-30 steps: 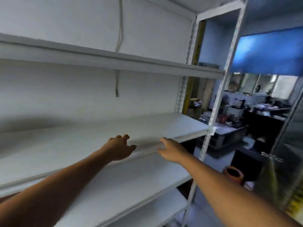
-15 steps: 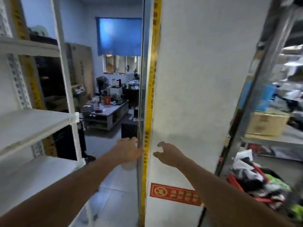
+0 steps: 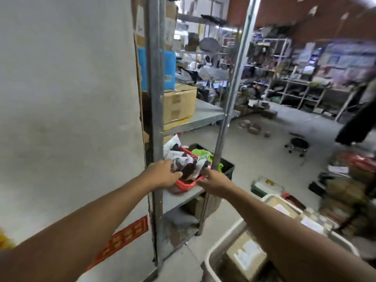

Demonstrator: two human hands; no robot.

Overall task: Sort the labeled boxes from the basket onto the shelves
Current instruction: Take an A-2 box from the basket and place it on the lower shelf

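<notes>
As I watch through the head camera, this is what each thing shows:

Left hand: my left hand [image 3: 164,174] is stretched out in front of me with the fingers loosely spread and nothing between them.
Right hand: my right hand [image 3: 214,181] reaches forward beside it, fingers apart, holding nothing that I can see.
Gap between hands: both hang in front of a red tray [image 3: 184,185] heaped with dark and white clutter; I cannot tell whether either hand touches it.
Metal rack: the red tray sits on a low shelf of a grey metal rack [image 3: 154,119], whose higher shelf bears a cardboard carton [image 3: 179,104] with a blue container [image 3: 169,68] on top.
Basket: a white basket [image 3: 221,239] stands at the bottom right, partly under my right forearm.
Labeled boxes: a brown labeled box [image 3: 244,257] with a white label lies inside the white basket, and more labelled parcels [image 3: 282,208] lie in a second white bin further right.
Wall: a pale panel [image 3: 71,98] fills the left side, with a red sticker [image 3: 124,239] low on it.
Floor: a black rolling stool [image 3: 298,144] stands well apart on the grey floor, and the far shelving is blurred.
</notes>
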